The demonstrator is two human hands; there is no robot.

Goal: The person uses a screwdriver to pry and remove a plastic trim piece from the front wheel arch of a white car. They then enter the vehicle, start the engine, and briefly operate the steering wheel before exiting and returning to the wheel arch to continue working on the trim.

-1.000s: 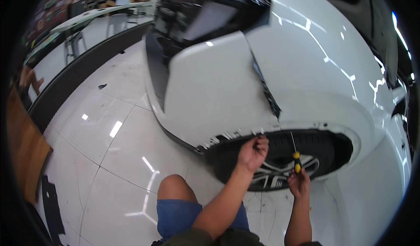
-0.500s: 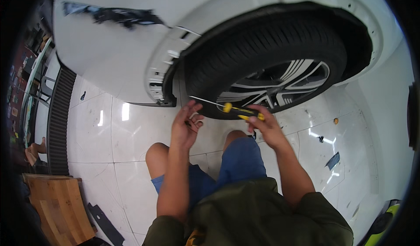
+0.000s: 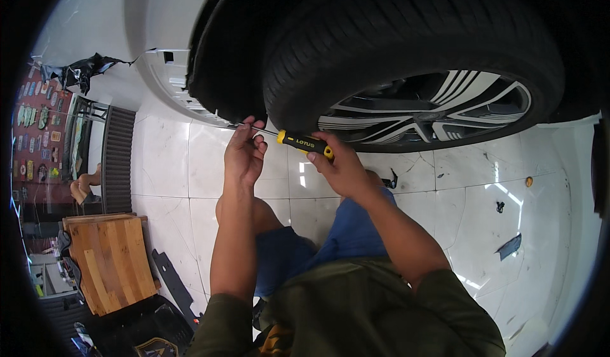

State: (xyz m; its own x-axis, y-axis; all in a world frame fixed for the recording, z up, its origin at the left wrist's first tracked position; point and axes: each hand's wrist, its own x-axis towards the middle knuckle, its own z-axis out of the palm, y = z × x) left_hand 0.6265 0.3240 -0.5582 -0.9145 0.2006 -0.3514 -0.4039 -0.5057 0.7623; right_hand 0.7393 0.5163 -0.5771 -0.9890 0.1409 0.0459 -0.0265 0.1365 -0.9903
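My right hand is wrapped round the black and yellow handle of a screwdriver, which lies nearly level and points left. Its thin metal shaft runs to the fingers of my left hand, which are curled about it near the far end. Just beyond those fingertips is the lower edge of a white car's wheel arch, with slots and small tabs along its rim. The blade's tip is hard to make out against that edge. Right above both hands stands the car's tyre with its black and silver wheel.
A torn black plastic strip hangs from the car body at the left. Wooden boards and a long dark strip lie at the lower left. Scraps, including a grey-blue piece, are on the tiled floor at right.
My view has shifted left and closer to the wheel. The screwdriver has moved left to the arch edge, and my left fingers, apart from the shaft before, are now around it.
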